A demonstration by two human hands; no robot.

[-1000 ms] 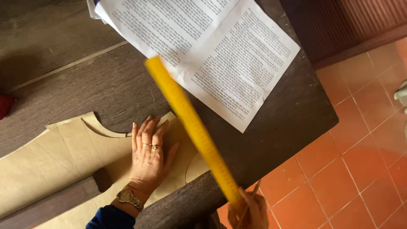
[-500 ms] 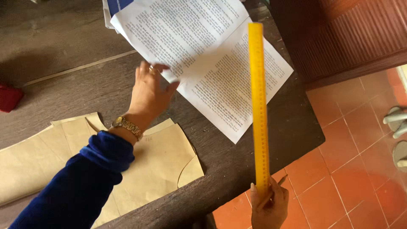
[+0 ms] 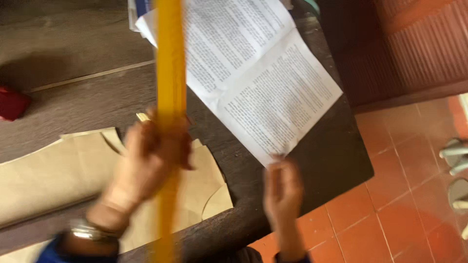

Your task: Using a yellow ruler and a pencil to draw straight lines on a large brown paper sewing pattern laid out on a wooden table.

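Head view: left hand (image 3: 151,160) fingers grip yellow ruler (image 3: 169,73), upright lengthwise; right hand (image 3: 282,192) pinches paper (image 3: 253,73).

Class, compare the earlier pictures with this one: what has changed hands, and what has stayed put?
The yellow ruler passed from the right hand to the left hand, which now grips it. The right hand now pinches the printed sheet by its near corner. The brown paper pattern stayed on the table.

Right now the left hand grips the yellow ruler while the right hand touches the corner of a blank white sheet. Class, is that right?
Not quite. The head view shows the sheet is covered with printed text, not blank. The left hand does grip the yellow ruler, and the right hand touches the sheet's near corner.
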